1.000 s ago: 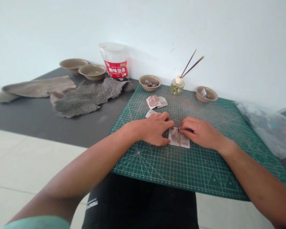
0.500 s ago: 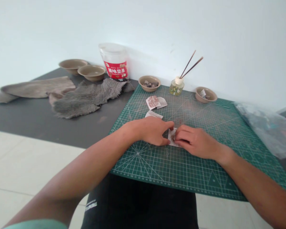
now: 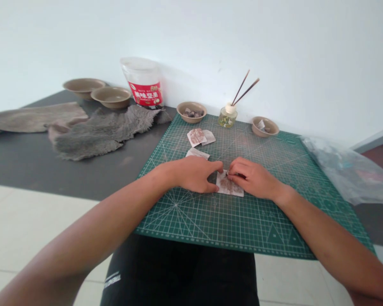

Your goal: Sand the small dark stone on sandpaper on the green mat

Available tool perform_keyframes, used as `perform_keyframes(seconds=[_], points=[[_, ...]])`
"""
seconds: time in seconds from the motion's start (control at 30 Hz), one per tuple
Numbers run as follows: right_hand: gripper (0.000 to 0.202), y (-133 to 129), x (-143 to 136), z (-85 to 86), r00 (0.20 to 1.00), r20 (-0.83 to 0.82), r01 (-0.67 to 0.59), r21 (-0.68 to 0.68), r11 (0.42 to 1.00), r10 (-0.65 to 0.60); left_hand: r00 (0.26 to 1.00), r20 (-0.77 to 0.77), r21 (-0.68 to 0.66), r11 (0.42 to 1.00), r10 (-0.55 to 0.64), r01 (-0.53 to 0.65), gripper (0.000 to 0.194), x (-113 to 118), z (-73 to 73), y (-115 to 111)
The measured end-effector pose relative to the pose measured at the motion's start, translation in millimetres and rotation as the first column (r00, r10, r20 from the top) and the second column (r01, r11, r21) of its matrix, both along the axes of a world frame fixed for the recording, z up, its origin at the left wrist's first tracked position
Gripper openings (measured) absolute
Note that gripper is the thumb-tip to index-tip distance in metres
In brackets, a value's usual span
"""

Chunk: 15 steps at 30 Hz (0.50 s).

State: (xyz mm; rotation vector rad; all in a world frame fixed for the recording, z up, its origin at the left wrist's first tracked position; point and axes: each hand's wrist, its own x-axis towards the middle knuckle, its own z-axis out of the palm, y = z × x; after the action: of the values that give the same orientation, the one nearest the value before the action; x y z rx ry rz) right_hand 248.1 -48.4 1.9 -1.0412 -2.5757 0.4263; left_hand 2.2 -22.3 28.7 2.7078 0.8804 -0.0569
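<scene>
A flat white square piece (image 3: 230, 187) with brown smudges lies on the green cutting mat (image 3: 191, 221). My left hand (image 3: 196, 173) rests at its left side, thumb and forefinger spread apart, their tips at its left corners. Over the upper part of the square, my right hand (image 3: 253, 176) is closed in a pinch on a small dark piece (image 3: 227, 174), mostly hidden by the fingertips. Just beyond my left hand lies another pale piece (image 3: 198, 153), partly covered. Farther back, a brown-smeared white piece (image 3: 196, 137) overlaps a greyish one (image 3: 209, 137).
Along the wall stand a bowl of dark chunks (image 3: 192, 118), a reed diffuser (image 3: 227, 117) and a small bowl (image 3: 264, 131) with bits inside. To the left are two bowls, a nut tub (image 3: 145, 87) and a grey ragged cloth (image 3: 92, 136). Clear plastic (image 3: 347, 174) lies right.
My right hand has shifted up and away from the square's middle, uncovering more of its smudged surface. My left hand keeps its place at the left edge. The whole view has swung slightly right.
</scene>
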Motion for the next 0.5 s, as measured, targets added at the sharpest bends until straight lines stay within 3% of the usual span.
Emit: perform_keyframes(seconds=[0.13, 0.3, 0.4, 0.5], points=[[0.010, -0.2, 0.3, -0.5, 1.000, -0.018, 0.003, -0.002, 1.000, -0.003, 0.997, 0.075, -0.064, 0.998, 0.025, -0.020, 0.046, -1.0, -1.2, 1.1], [0.011, -1.1, 0.1, -0.2, 1.000, -0.018, 0.008, -0.004, 1.000, -0.008, 0.953, 0.283, -0.291, 0.957, 0.109, -0.023, 0.048, -2.7, 1.7, 6.3], [0.013, -1.1, 0.4, -0.1, 1.000, -0.017, 0.000, 0.003, 1.000, 0.000, 0.877, 0.424, -0.381, 0.923, 0.225, -0.053, 0.039, 5.7, 0.9, 16.5], [0.013, 0.2, 1.2, -1.3, 1.000, -0.021, -0.003, 0.005, 1.000, 0.004, 0.742, 0.522, -0.538, 0.837, 0.422, -0.097, 0.029, 24.5, 0.6, 34.8]])
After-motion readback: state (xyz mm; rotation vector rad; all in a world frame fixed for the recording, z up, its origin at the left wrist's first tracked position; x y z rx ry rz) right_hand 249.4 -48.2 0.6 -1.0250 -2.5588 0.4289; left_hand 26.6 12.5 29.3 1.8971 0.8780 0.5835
